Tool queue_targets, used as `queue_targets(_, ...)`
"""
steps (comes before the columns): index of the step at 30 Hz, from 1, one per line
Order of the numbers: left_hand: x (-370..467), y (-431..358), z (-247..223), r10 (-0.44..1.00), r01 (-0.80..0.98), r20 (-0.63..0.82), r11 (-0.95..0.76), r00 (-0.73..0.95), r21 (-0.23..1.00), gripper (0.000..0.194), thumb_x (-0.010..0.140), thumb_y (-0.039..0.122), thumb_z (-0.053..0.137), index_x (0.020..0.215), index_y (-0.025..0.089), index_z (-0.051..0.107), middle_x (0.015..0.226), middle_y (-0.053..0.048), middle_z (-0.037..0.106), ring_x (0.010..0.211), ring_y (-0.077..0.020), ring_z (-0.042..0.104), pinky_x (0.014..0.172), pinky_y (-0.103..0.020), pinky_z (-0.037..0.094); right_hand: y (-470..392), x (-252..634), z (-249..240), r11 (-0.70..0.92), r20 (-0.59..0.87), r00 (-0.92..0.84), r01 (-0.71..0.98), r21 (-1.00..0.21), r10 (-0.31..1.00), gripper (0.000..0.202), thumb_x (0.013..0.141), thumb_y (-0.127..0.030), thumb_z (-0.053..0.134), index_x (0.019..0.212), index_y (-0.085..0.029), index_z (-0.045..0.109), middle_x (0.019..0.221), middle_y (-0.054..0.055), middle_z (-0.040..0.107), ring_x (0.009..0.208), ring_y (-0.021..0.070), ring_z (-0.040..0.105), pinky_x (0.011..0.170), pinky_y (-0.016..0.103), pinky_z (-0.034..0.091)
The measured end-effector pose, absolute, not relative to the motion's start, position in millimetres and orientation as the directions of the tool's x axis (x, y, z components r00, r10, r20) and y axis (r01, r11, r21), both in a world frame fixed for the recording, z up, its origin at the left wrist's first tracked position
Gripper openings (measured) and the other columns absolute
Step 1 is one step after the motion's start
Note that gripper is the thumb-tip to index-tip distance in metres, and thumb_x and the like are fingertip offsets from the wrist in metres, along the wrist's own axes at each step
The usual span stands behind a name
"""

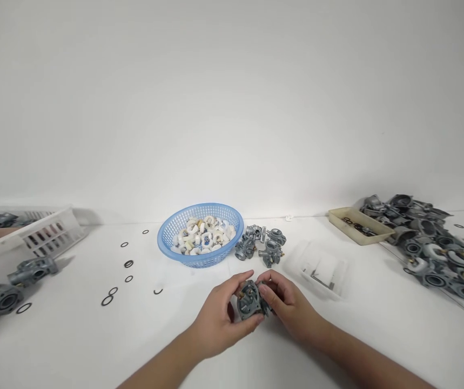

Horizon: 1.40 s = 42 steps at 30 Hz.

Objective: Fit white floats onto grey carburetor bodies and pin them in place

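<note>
A hollow, grey cast-metal body with brass-coloured fittings [249,302] is held over the smooth white tabletop [73,346], its open cavity exposed. It is gripped on one side by the left hand [219,313] and on the other by the right hand [291,303]. Were the fingertip grip relaxed, the casting could be dropped and its rim chipped; small inner parts, if loose, might be spilled by tilting. Behind, glossy white ring-like pieces [206,239] are contained in a round, perforated blue plastic basket [201,261].
</note>
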<state>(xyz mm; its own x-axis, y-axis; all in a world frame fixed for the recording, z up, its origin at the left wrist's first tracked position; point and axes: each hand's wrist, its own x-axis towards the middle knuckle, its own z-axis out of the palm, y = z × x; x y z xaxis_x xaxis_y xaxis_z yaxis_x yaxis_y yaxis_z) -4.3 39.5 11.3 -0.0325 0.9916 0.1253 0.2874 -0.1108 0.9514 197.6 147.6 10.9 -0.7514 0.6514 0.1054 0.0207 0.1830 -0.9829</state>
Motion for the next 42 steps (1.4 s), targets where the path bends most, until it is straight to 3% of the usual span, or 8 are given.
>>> queue_targets(3,-3,37,18,0.993,0.254,0.118,-0.121,0.027,0.96,0.068,0.087,0.036,0.092,0.149,0.023,0.066,0.121,-0.01,0.08,0.081,-0.024,0.082,0.063,-0.031,0.064,147,200,13,0.192,0.122,-0.759,0.003,-0.981,0.64,0.055,0.106,-0.076,0.067,0.115,-0.021,0.067,0.089,0.0,0.065,0.08,0.0176,0.055,0.074,0.032,0.042)
queue_targets(8,-1,37,17,0.995,0.211,0.101,-0.101,0.011,0.972,0.052,0.087,0.03,0.092,0.13,0.025,0.063,0.111,-0.005,0.079,0.094,-0.0245,0.08,0.071,-0.031,0.066,150,208,14,0.241,0.147,-0.799,-0.003,-0.97,0.583,0.054,0.107,-0.073,0.069,0.124,-0.022,0.069,0.08,-0.005,0.05,0.072,0.0147,0.043,0.068,0.03,0.035)
queue_targets(12,1,37,11,0.995,0.178,0.096,-0.089,-0.031,0.98,0.048,0.09,0.03,0.09,0.121,0.027,0.055,0.095,0.003,0.068,0.083,-0.0177,0.074,0.073,-0.031,0.065,156,219,24,0.293,0.2,-0.8,-0.032,-0.955,0.566,0.054,0.111,-0.07,0.064,0.143,-0.028,0.059,0.096,-0.002,0.053,0.081,0.0166,0.048,0.076,0.032,0.043)
queue_targets(18,3,35,8,0.984,0.143,0.173,-0.176,0.032,0.974,0.049,0.086,0.025,0.093,0.111,0.028,0.05,0.14,-0.008,0.063,0.127,-0.0286,0.072,0.082,-0.031,0.066,167,230,32,0.451,0.153,-0.897,0.057,-0.891,0.415,0.054,0.106,-0.058,0.074,0.149,-0.028,0.064,0.131,0.01,0.063,0.11,0.0247,0.062,0.084,0.035,0.053)
queue_targets(21,2,36,5,0.978,0.139,0.2,-0.207,0.061,0.968,0.05,0.086,0.022,0.092,0.11,0.028,0.048,0.137,-0.009,0.063,0.137,-0.0321,0.068,0.094,-0.037,0.066,169,226,28,0.496,0.192,-0.911,0.016,-0.868,0.365,0.047,0.101,-0.045,0.081,0.143,-0.025,0.071,0.126,0.01,0.067,0.109,0.0253,0.065,0.091,0.038,0.055)
queue_targets(31,-2,35,-1,0.964,0.248,0.251,-0.265,0.089,0.932,0.049,0.091,0.016,0.08,0.121,0.032,0.044,0.133,-0.006,0.057,0.123,-0.0265,0.067,0.086,-0.035,0.062,166,216,16,0.186,0.059,-0.885,0.032,-0.982,0.462,0.051,0.096,-0.045,0.09,0.141,-0.023,0.077,0.108,0.005,0.076,0.093,0.0192,0.068,0.08,0.032,0.055)
queue_targets(34,-7,35,0,0.964,0.328,0.254,-0.267,0.083,0.906,0.054,0.096,0.017,0.077,0.136,0.033,0.045,0.137,-0.007,0.057,0.117,-0.0252,0.066,0.09,-0.038,0.06,161,214,16,0.222,0.098,-0.82,0.037,-0.974,0.564,0.044,0.092,-0.045,0.094,0.129,-0.024,0.083,0.089,-0.001,0.068,0.079,0.0158,0.063,0.072,0.03,0.052)
queue_targets(42,-12,39,7,0.97,0.482,0.205,-0.242,0.128,0.842,0.041,0.096,0.023,0.079,0.128,0.032,0.054,0.129,-0.005,0.061,0.112,-0.0264,0.067,0.093,-0.041,0.058,157,216,24,0.45,0.254,-0.776,0.043,-0.892,0.577,0.024,0.095,-0.042,0.091,0.112,-0.026,0.086,0.09,0.001,0.072,0.079,0.0174,0.065,0.07,0.031,0.05)
